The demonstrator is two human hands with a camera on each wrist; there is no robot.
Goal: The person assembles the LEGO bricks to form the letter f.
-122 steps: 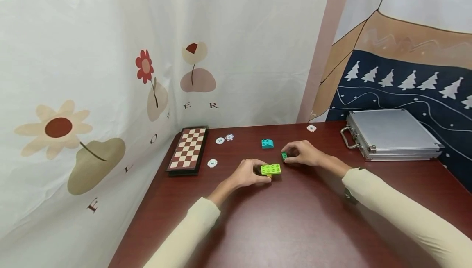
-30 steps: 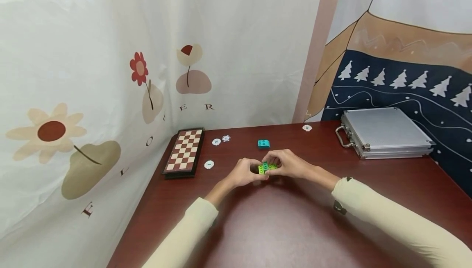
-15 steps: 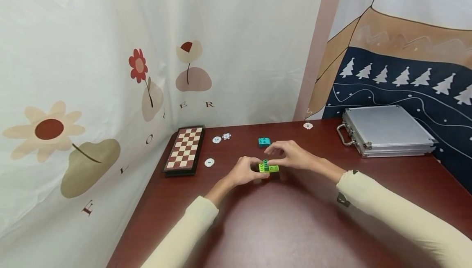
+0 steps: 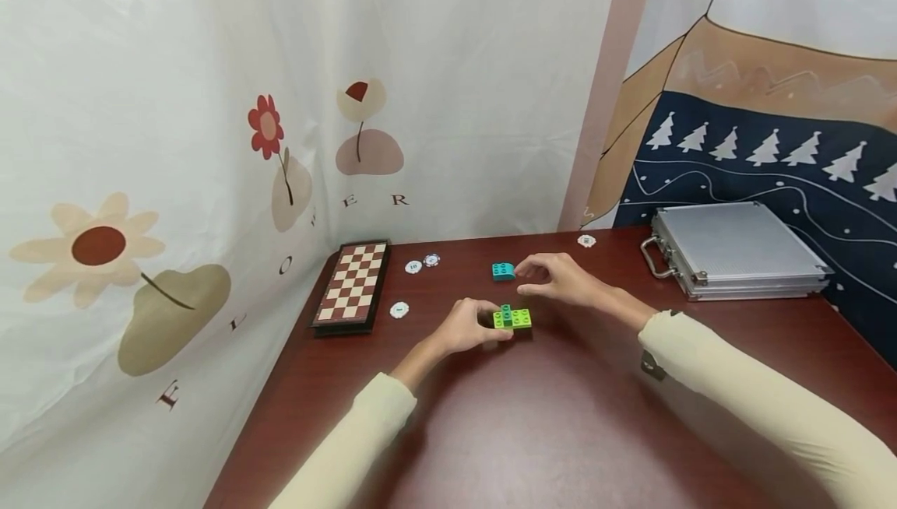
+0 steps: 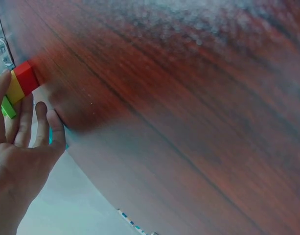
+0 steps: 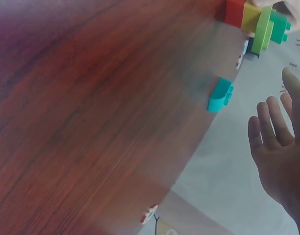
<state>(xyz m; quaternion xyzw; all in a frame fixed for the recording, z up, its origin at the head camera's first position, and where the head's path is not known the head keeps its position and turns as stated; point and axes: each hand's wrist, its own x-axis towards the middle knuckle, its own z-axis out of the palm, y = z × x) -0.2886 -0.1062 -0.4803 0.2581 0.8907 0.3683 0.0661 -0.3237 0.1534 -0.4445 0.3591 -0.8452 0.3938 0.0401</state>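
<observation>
1. Since half a second ago, my right hand (image 4: 564,282) has left the green brick (image 4: 507,315) for the teal brick (image 4: 502,272) on the worktop (image 4: 546,423): just beside it, fingers parted, holding nothing.
2. My left hand (image 4: 466,328) still grips the stack (image 4: 517,321).
3. My wrist views add yellow (image 6: 251,18) and red bricks (image 6: 235,13) under the lime brick (image 6: 262,32).

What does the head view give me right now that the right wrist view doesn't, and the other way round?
Only the head view shows the silver case and the navy backdrop with white trees.
Only the right wrist view shows the red brick and the yellow brick stacked under the lime brick.
Both show the lime brick with the green brick on top, the turquoise brick, the right hand and the table.
</observation>
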